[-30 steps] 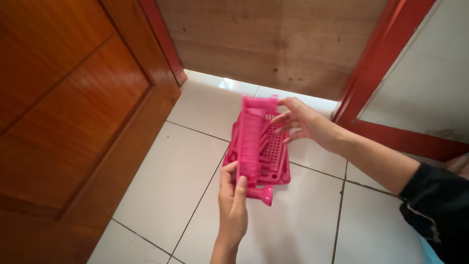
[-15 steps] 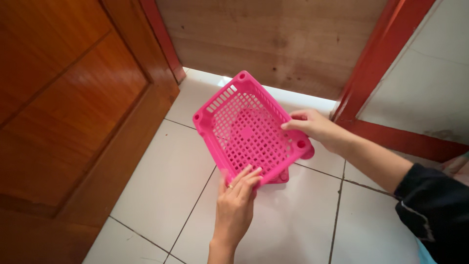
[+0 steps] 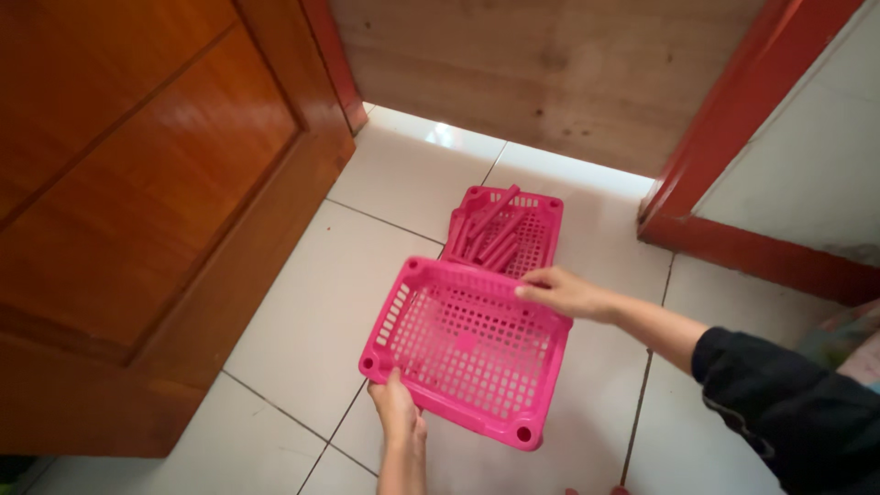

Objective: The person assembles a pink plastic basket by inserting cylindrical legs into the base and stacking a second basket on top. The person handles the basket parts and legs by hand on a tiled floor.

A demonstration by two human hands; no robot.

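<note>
I hold a pink perforated plastic tray (image 3: pixel 463 348) with both hands, flat and open side up, just above the white tiled floor. My left hand (image 3: pixel 396 409) grips its near rim from below. My right hand (image 3: pixel 561 292) grips its far right rim, the thumb on top. Behind it a second pink tray (image 3: pixel 544 218) lies on the floor. Several pink plastic tubes (image 3: pixel 492 234) lie loose inside that one.
A brown wooden door (image 3: pixel 147 183) stands open on the left. A bare plywood panel (image 3: pixel 550 64) closes the back. A red door frame (image 3: pixel 733 137) and a white wall (image 3: pixel 816 165) are on the right. White floor tiles (image 3: pixel 312 312) surround the trays.
The tray I hold was on edge, then tilted with its underside towards me. Now it is turned open side up, lowered and pulled nearer. The second tray with the tubes has come into view.
</note>
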